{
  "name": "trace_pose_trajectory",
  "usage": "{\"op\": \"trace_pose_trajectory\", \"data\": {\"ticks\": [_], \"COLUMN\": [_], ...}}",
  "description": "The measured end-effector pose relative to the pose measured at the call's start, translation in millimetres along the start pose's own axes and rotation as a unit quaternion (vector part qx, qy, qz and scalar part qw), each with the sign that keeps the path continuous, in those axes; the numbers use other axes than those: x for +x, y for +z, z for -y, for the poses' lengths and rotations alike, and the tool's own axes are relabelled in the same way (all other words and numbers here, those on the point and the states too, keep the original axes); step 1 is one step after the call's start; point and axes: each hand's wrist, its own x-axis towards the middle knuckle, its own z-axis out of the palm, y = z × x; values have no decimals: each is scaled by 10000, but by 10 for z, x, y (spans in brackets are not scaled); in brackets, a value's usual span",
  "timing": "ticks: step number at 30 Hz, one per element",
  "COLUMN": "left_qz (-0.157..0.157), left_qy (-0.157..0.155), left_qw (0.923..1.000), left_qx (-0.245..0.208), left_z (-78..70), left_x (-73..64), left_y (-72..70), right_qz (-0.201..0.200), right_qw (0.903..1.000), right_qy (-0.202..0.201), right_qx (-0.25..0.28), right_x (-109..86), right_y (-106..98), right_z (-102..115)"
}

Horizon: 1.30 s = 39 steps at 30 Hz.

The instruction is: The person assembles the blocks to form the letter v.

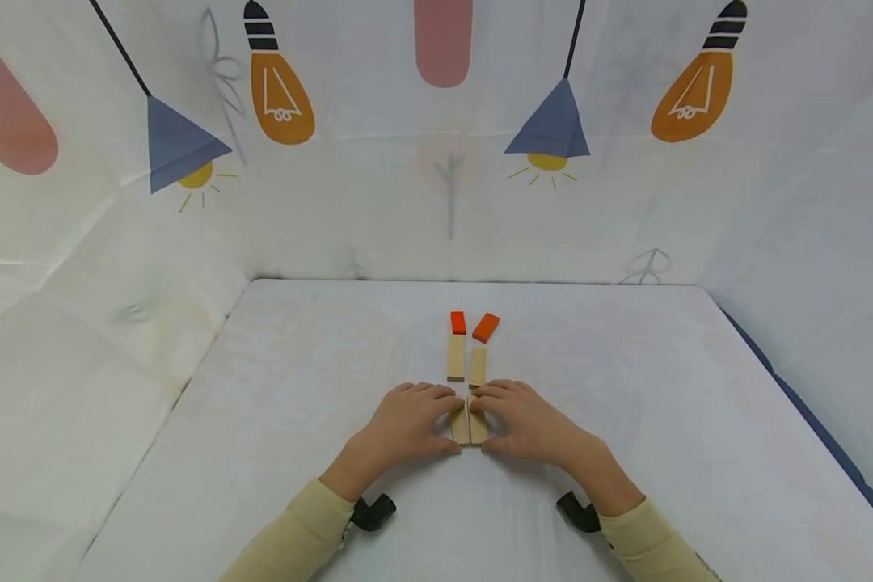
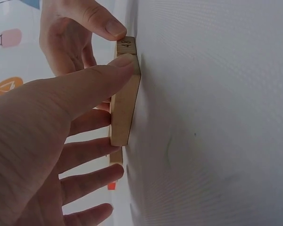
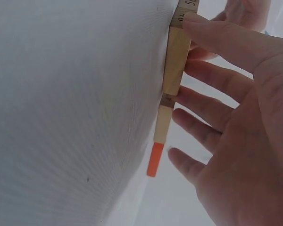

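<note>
Two plain wooden blocks lie side by side on the white table, their long sides against each other. My left hand (image 1: 411, 420) pinches the left wooden block (image 1: 461, 430), thumb at its near end and a finger toward its far end. On the other side, my right hand (image 1: 531, 424) holds the right wooden block (image 1: 478, 430) likewise. The left wrist view shows the left block (image 2: 124, 106) flat under the thumb, with 48 written on the end of the neighbouring block (image 2: 126, 44). Writing also shows on the right block's near end (image 3: 179, 20); its side (image 3: 177, 61) faces that camera.
Just beyond the hands lie two more wooden blocks, one on the left (image 1: 456, 357) and one on the right (image 1: 478, 366). Behind them are an upright-aligned orange block (image 1: 458, 322) and a slanted orange block (image 1: 486, 327). A printed curtain (image 1: 378, 202) hangs behind the table (image 1: 320, 339).
</note>
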Motion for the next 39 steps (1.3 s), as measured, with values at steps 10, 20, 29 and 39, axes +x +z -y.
{"op": "trace_pose_trajectory", "data": {"ticks": [10,20,29,39], "left_qz": [4,-105,-263,-590], "left_qy": [15,12,8,-58], "left_qw": [9999,9996,9992,9982], "left_qx": [-152,-247,-305,-14], "left_z": [-3,27,57,48], "left_x": [38,37,44,67], "left_y": [3,33,46,33], "right_qz": [-113,-188,-197,-237], "right_qw": [9999,9997,9997,9995], "right_qy": [-98,-126,-145,-144], "right_qx": [-44,-27,-95,-173], "right_x": [-8,-11,5,26], "right_y": [-15,9,14,4], "right_z": [-15,-17,-28,-31]}}
